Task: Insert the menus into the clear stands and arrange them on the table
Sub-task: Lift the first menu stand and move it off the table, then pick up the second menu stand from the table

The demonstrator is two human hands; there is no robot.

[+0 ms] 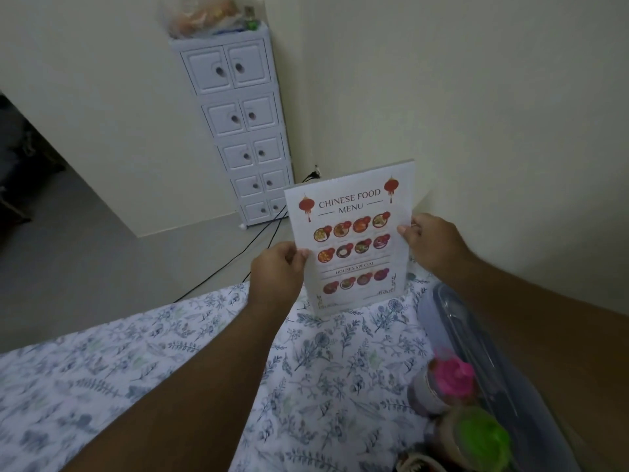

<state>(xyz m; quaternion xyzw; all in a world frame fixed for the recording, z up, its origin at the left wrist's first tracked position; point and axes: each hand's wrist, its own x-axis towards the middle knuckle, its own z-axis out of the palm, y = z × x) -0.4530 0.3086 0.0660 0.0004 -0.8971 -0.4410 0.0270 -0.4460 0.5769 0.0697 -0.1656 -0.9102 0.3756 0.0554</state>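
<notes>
A white "Chinese Food Menu" sheet (354, 233) with red lanterns and dish photos stands upright at the far edge of the table (170, 369), which wears a blue floral cloth. Its bottom edge rests on the cloth, and it appears to sit in a clear stand whose edges are hard to make out. My left hand (277, 270) pinches the menu's left edge at mid height. My right hand (432, 240) grips its right edge a little higher. Both forearms reach forward over the cloth.
A clear plastic box (476, 352) lies along the table's right side. A pink-capped bottle (442, 383) and a green-capped jar (476, 437) stand in front of it. Beyond the table are a white drawer cabinet (245, 131), floor cables (238, 257) and the wall.
</notes>
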